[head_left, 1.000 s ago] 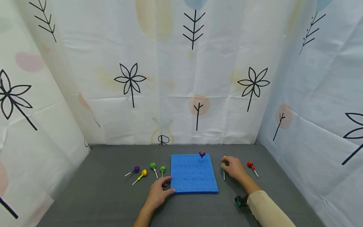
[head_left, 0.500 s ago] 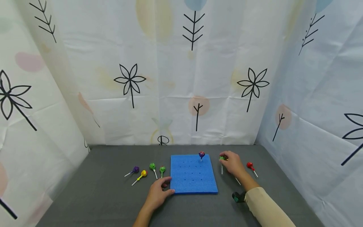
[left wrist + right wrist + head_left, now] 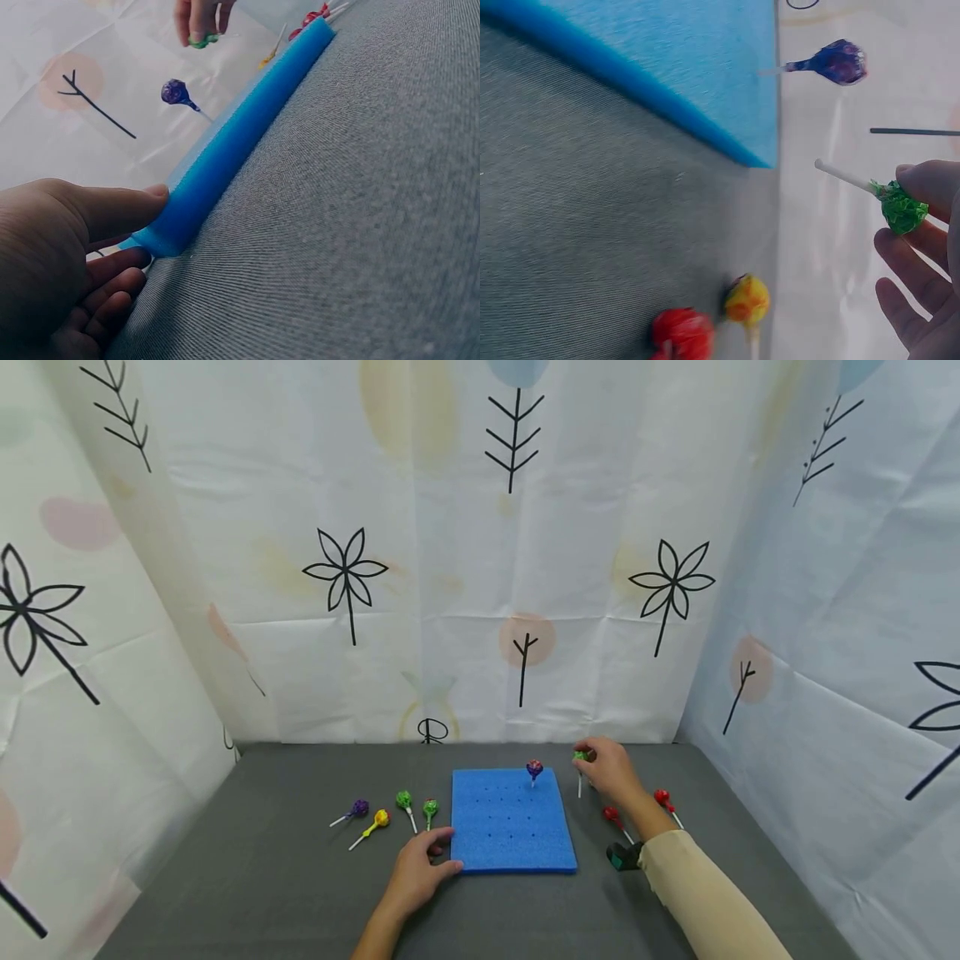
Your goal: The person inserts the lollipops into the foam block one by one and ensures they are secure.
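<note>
My right hand [image 3: 611,772] pinches a green-wrapped lollipop [image 3: 904,208] by its head, between thumb and fingers. Its white stick points down, in the air just right of the blue foam board [image 3: 512,852]. The board carries rows of small holes on its top. In its back right part a purple lollipop [image 3: 534,768] stands upright, stick in the foam. My left hand [image 3: 415,870] rests at the board's front left corner, thumb and fingertips touching the edge, as the left wrist view also shows.
Left of the board lie a purple lollipop [image 3: 360,808], a yellow one [image 3: 382,817] and two green ones [image 3: 404,799]. On the right are two red lollipops [image 3: 612,815] and a yellow one [image 3: 747,300], largely hidden by my right hand in the head view. A patterned curtain [image 3: 450,610] encloses the grey table.
My right hand has lifted the green lollipop and carried it back and slightly left, uncovering a red lollipop on the table. My left hand and the board have stayed in place.
</note>
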Motion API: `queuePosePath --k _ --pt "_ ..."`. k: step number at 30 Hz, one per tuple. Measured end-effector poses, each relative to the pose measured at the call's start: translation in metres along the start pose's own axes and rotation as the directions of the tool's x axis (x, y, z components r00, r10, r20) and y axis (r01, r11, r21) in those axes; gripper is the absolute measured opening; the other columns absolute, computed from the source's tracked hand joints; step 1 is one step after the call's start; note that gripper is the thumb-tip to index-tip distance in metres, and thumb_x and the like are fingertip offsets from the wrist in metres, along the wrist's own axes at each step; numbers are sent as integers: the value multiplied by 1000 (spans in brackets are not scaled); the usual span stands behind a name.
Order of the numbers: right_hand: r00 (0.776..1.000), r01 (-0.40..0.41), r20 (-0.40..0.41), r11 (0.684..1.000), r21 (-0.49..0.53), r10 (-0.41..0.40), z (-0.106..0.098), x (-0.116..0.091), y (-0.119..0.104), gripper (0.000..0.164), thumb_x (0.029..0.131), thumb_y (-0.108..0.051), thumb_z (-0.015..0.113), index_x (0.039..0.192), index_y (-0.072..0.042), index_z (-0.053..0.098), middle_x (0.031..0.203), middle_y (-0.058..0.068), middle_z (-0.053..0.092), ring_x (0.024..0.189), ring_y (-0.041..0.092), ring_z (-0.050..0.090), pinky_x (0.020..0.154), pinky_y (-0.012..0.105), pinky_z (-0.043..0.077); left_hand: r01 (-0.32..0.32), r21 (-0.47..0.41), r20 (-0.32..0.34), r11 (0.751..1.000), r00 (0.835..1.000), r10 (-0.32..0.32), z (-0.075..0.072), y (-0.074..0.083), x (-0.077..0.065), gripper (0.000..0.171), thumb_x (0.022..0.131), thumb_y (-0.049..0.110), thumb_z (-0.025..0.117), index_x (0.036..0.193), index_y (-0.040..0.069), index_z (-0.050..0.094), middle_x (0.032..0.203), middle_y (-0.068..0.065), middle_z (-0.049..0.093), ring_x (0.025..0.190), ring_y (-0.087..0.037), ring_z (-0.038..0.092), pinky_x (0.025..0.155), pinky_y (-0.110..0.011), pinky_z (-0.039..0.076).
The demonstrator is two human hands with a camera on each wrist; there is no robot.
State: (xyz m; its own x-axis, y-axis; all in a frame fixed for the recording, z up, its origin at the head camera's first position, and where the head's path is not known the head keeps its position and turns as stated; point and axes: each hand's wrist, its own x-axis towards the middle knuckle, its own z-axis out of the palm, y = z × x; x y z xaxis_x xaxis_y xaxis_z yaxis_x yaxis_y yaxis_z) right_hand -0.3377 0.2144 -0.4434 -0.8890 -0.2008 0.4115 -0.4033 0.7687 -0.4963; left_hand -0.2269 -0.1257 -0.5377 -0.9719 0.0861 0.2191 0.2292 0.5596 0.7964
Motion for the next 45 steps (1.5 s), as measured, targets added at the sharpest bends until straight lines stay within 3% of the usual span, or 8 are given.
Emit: queuePosePath --k 7,13,19,33,45 --pt "999 -34 23 999 -13 35 -3 8 -10 24 89 -13 71 112 -5 68 103 10 65 88 26 62 74 44 51 15 7 19 1000 1000 -15 0 1 1 51 75 25 84 120 10 66 107 -2 64 94 -20 58 80 -41 46" --pt "1000 -15 6 1000 17 15 -5 15 -17 24 90 -14 70 112 -6 67 110 11 65 90 26 63 75 44 52 3 -4 21 1000 1000 -2 -1 1 0 51 76 24 84 121 8 66 108 -4 64 93 -22 57 80 -42 46" --pt "1000 0 -19 999 34 1 -7 21 -23 24 90 -12 70 113 -5 67 110 12 63 85 24 60 71 41 51 5 2 19 1000 1000 -5 -1 1 0 50 76 23 83 120 7 66 108 -4 64 93 -21 57 80 -42 46" --pt "991 40 -127 997 67 -32 -5 37 -35 22 88 -7 72 109 -3 67 103 11 62 89 27 63 76 43 53 2 -1 16 1000 1000 -2 -1 2 0 51 75 23 84 120 7 66 106 -4 64 93 -22 57 79 -42 46" --pt "990 41 -134 997 64 -32 1 44 -45 23 87 -6 71 109 -2 65 104 12 63 94 29 62 80 44 52 10 17 22 1000 1000 -10 -2 3 0 51 76 25 84 121 8 66 106 -3 63 93 -21 58 79 -41 46"
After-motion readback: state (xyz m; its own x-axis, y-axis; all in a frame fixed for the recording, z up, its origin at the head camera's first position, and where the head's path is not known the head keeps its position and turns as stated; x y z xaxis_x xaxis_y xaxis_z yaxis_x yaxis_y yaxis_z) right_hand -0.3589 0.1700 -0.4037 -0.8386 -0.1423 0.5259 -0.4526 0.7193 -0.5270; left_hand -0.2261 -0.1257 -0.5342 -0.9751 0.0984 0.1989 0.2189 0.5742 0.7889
